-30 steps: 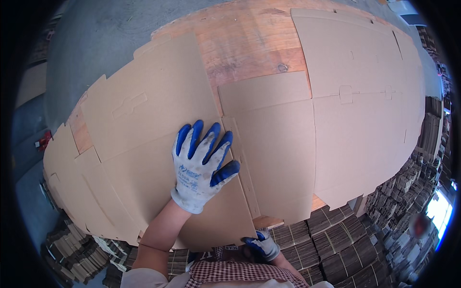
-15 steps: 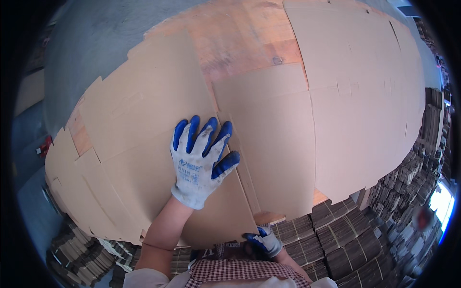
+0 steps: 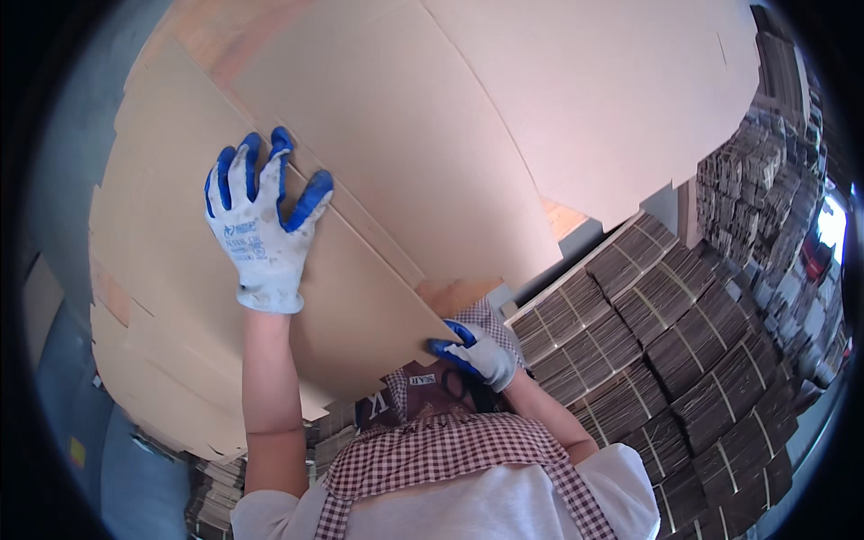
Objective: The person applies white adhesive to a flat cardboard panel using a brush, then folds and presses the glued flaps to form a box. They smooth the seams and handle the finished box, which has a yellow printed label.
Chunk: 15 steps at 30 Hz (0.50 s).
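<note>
My left hand, in a white glove with blue-coated fingers, lies on a brown cardboard sheet. Its fingers are spread, the thumb and index finger close to the sheet's long right edge. At the near right corner of that sheet, close to my body, my right hand in a matching glove pinches the cardboard edge. Alongside on the right lies another cardboard sheet, a narrow seam between the two.
Cardboard covers most of a wooden tabletop, which shows through in gaps. Strapped bundles of flat cardboard stand below on the right. More stacked cardboard rises at the far right, and a bluish floor shows at lower left.
The view has turned, so the sheets and seam now slant more. My left hand stays spread on the cardboard. My right hand remains at the near corner, now seen more fully.
</note>
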Motion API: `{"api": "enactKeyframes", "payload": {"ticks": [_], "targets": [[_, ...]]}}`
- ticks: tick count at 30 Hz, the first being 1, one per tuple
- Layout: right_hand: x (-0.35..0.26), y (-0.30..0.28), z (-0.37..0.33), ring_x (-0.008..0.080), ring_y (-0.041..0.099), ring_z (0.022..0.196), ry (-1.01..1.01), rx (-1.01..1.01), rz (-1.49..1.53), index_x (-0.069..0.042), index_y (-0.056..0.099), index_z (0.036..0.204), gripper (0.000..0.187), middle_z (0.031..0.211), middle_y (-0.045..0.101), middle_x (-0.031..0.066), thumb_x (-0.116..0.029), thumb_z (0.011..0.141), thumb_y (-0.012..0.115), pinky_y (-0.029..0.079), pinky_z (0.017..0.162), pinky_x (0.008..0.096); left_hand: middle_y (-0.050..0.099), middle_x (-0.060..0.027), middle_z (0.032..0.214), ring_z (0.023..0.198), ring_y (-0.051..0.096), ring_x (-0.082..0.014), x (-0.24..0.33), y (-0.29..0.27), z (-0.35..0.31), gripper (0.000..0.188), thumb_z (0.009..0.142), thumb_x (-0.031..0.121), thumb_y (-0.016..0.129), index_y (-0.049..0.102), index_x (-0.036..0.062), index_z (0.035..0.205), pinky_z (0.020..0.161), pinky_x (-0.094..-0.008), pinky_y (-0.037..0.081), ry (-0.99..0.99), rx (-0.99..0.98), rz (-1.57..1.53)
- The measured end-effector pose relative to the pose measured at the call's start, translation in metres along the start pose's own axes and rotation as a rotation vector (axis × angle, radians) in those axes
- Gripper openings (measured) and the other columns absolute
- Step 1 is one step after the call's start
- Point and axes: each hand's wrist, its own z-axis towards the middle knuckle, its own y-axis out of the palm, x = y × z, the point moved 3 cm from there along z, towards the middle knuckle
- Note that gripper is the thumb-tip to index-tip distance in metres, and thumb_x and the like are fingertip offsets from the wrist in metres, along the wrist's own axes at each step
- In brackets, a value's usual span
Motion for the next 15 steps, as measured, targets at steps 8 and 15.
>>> {"api": "enactKeyframes", "payload": {"ticks": [8, 15], "targets": [[0.049, 0.012, -0.008, 0.0113, 0.062, 0.08, -0.009, 0.081, 0.035, 0.001, 0.068, 0.117, 0.041, 0.091, 0.071, 0.006, -0.035, 0.104, 0.056, 0.052, 0.076, 0.0269, 0.064, -0.0125, 0.129, 0.123, 0.055, -0.0312, 0.01, -0.003, -0.003, 0.053, 0.08, 0.033, 0.083, 0.068, 0.0124, 0.127, 0.104, -0.0445, 0.042, 0.005, 0.017, 0.022], [0.071, 0.014, 0.002, 0.0055, 0.052, 0.069, -0.042, 0.159, 0.092, -0.003, 0.072, 0.101, 0.039, 0.077, 0.063, -0.003, -0.04, 0.102, 0.06, 0.042, 0.063, 0.0228, 0.063, -0.0109, 0.131, 0.123, 0.054, -0.0295, 0.01, 0.004, -0.005, 0.049, 0.082, 0.028, 0.083, 0.069, 0.0105, 0.126, 0.106, -0.0426, 0.04, 0.01, -0.01, -0.011]]}}
